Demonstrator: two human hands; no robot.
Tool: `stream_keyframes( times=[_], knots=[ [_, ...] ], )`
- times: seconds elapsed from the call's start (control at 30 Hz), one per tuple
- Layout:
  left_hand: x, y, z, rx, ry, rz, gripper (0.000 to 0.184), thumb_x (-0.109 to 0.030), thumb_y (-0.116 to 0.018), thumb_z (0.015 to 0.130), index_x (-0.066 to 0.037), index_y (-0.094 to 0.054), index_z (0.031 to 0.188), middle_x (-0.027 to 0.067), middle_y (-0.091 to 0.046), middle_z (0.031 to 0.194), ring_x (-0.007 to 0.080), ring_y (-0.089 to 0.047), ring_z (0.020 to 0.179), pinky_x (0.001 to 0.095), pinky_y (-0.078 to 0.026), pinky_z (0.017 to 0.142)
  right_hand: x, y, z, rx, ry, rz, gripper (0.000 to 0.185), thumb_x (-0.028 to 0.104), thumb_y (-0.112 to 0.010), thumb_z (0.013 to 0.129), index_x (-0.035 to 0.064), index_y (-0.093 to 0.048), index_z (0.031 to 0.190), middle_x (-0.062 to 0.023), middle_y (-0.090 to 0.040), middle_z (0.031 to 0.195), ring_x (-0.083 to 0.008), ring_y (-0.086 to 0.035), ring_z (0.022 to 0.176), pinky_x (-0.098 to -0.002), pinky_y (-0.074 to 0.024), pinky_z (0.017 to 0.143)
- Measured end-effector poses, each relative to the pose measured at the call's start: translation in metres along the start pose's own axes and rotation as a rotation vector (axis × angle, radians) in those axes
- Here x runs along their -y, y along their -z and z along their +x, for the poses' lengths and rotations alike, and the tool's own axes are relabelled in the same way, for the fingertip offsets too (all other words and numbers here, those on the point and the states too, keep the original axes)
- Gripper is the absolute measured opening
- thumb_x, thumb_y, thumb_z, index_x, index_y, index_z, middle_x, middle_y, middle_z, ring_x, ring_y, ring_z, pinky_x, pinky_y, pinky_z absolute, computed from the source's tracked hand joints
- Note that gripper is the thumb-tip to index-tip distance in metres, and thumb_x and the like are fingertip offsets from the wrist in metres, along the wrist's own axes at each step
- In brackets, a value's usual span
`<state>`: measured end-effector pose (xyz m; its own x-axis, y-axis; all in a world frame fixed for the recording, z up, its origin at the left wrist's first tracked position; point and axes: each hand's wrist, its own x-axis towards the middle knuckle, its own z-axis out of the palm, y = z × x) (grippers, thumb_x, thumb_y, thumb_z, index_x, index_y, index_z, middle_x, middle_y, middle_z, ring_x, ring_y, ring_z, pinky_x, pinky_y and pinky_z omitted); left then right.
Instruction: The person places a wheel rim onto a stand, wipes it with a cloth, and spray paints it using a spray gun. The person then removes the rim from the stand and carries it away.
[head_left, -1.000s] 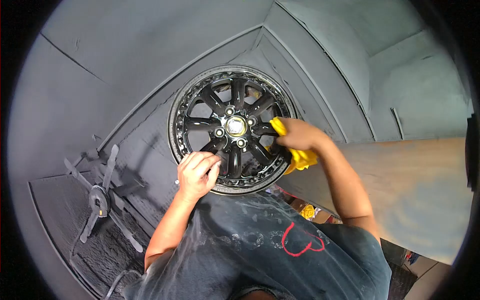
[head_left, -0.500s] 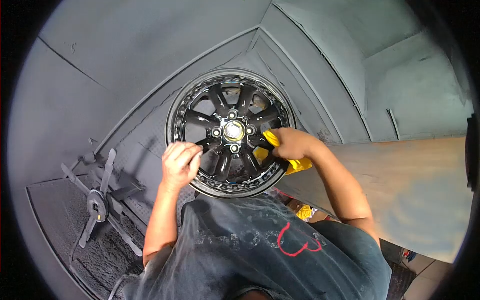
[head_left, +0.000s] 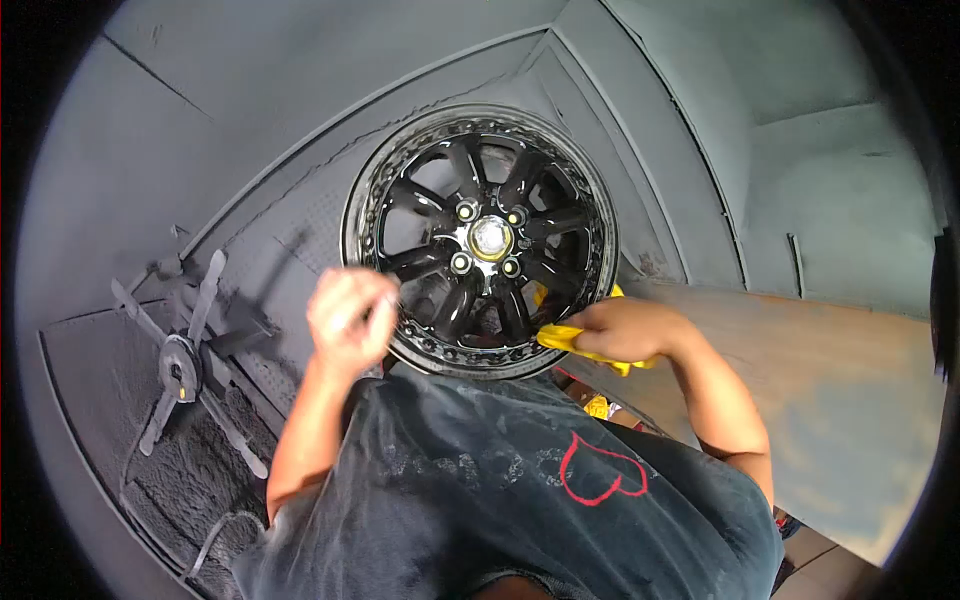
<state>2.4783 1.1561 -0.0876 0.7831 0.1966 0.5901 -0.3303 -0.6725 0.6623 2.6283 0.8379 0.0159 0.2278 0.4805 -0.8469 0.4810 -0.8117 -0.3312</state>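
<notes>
A glossy black multi-spoke car wheel [head_left: 455, 312] faces up before me, with a silver and yellow centre cap [head_left: 491, 238] and several lug holes around it. My right hand [head_left: 628, 332] is closed on a yellow cloth [head_left: 560, 338], pressing it to the lower right part of the wheel's rim. More of the cloth hangs beyond the rim. By the wheel's lower left edge, my left hand [head_left: 350, 318] is curled, its fingers blurred. Whether it grips anything I cannot make out.
A grey-coated stand with several arms [head_left: 182, 368] is at lower left, with a hose [head_left: 212, 540] near it. Grey walls [head_left: 280, 80] enclose the back and sides. On the right is a paint-stained board [head_left: 820, 390]. Another yellow item [head_left: 597, 407] lies below the wheel.
The wheel has turned, its lug holes now sitting diagonally. My right hand has moved with the cloth from the spokes down to the outer rim. My left hand has shifted slightly left, off the spokes.
</notes>
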Motion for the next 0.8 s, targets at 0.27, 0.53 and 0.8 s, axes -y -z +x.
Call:
stream_keyframes(
  times=[0.27, 0.53, 0.8],
  knots=[
    [-0.023, -0.028, -0.035, 0.123, 0.017, -0.007, 0.011, -0.010, -0.079, 0.079, -0.010, -0.074, 0.089, 0.0021, -0.072, 0.084, 0.0196, -0.066, 0.068, 0.0332, -0.047, 0.062, -0.008, 0.012, -0.009, -0.747, 0.026, 0.236, 0.041, 0.025, -0.060, 0.099, 0.0030, -0.065, 0.134, -0.0250, -0.062, 0.113, -0.0415, -0.063, 0.109, -0.0476, -0.0498, 0.095],
    [-0.020, -0.032, -0.037, 0.134, 0.024, 0.012, 0.010, -0.013, -0.079, 0.078, -0.012, -0.075, 0.088, -0.0002, -0.072, 0.083, 0.0175, -0.067, 0.068, 0.0318, -0.046, 0.059, 0.013, -0.028, 0.041, -0.744, 0.152, -0.265, 0.033, 0.011, -0.063, 0.092, 0.0198, -0.078, 0.121, -0.0132, -0.056, 0.109, -0.0340, -0.065, 0.103, -0.0452, -0.0573, 0.082],
    [-0.023, -0.034, -0.035, 0.093, 0.005, 0.012, 0.011, -0.010, -0.079, 0.076, -0.012, -0.073, 0.085, 0.0011, -0.071, 0.079, 0.0188, -0.066, 0.065, 0.0326, -0.045, 0.056, 0.021, -0.020, 0.039, -0.520, 0.030, -0.558, 0.039, 0.018, -0.058, 0.096, 0.0289, -0.071, 0.131, -0.0140, -0.057, 0.110, -0.0313, -0.066, 0.100, -0.0439, -0.0583, 0.083]
  ],
)
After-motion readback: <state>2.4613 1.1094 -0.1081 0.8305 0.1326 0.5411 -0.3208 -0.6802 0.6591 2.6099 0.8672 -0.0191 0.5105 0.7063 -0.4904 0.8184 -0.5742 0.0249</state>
